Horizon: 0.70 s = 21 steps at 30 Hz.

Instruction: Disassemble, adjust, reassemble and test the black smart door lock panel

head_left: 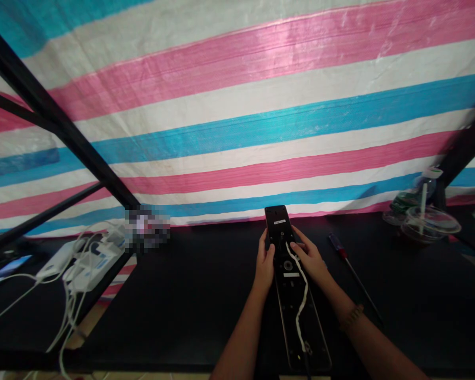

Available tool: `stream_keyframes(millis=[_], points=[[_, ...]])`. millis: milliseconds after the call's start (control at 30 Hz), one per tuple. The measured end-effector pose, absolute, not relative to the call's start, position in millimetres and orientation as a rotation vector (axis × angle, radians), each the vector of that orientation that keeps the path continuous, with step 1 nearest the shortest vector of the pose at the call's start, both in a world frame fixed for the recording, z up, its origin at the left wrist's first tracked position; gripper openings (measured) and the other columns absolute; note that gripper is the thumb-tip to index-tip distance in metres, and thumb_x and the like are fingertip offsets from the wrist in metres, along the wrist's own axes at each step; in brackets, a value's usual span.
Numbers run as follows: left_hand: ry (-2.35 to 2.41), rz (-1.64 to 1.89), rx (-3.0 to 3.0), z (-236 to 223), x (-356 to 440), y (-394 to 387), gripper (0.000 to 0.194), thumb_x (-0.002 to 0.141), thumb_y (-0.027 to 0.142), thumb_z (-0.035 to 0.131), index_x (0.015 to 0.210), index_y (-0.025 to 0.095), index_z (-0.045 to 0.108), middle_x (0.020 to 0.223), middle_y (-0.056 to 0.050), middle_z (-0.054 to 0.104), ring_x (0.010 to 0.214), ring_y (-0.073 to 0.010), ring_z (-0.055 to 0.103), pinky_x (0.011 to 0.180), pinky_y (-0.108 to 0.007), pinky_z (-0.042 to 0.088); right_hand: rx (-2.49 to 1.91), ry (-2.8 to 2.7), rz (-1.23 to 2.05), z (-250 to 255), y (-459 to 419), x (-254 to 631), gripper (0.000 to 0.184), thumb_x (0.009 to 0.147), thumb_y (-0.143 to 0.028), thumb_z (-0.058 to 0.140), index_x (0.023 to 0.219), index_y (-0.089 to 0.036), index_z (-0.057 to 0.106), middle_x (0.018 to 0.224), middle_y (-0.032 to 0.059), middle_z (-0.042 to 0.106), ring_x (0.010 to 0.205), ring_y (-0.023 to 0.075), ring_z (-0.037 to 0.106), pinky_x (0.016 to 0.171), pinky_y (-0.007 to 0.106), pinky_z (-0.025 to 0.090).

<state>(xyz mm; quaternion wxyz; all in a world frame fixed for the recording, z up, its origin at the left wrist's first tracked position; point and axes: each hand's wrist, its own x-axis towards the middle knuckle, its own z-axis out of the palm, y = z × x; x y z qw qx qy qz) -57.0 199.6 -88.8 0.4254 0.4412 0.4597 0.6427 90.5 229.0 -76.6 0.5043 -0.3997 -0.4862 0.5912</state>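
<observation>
A long, narrow black panel (292, 295) with rounded corners lies lengthwise in front of me on the dark tabletop. Along it runs a white sleeved cable (304, 295), curving down to a dark lead at the near end. My left hand (265, 261) grips the panel's left edge, thumb on top. From the right side, my right hand (309, 257) holds the opposite edge, its thumb and fingertips by the cable's upper end. Whether those fingertips pinch the cable I cannot make out. To the right lies a screwdriver (345, 257) with a dark red and blue handle and a long shaft.
A power strip (97, 264) with tangled white cables sits at the left, beside a lit phone-like screen (8, 269). At the right stand a clear plastic cup (429, 224) with a straw and a bottle (407, 203). Striped sheeting (261, 132) hangs behind, between black frame bars (63, 126).
</observation>
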Motion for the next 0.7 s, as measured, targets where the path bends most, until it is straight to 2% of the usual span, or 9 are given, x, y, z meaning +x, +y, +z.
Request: stream_keyframes(millis=[467, 700], points=[[1.152, 1.6, 1.14, -85.8, -57.1, 196.1, 0.054, 0.092, 0.048, 0.055, 0.142, 0.029, 0.047, 0.154, -0.005, 0.045, 0.145, -0.025, 0.037, 0.12, -0.039, 0.027, -0.94, -1.181, 1.422, -78.3, 228.3, 90.2, 0.085, 0.075, -0.05, 0.073, 0.148, -0.021, 0.043, 0.082, 0.0022, 0.075, 0.067, 0.019, 0.067, 0.063, 0.031, 0.052], [1.138, 1.602, 1.142, -86.6, -57.2, 196.7, 0.053, 0.094, 0.046, 0.053, 0.143, 0.029, 0.045, 0.155, -0.004, 0.044, 0.144, -0.0242, 0.038, 0.119, -0.038, 0.028, -0.843, -1.191, 1.494, -81.4, 227.9, 90.5, 0.091, 0.075, -0.044, 0.077, 0.152, -0.023, 0.035, 0.094, 0.0052, 0.076, 0.079, 0.0226, 0.071, 0.07, 0.035, 0.055]])
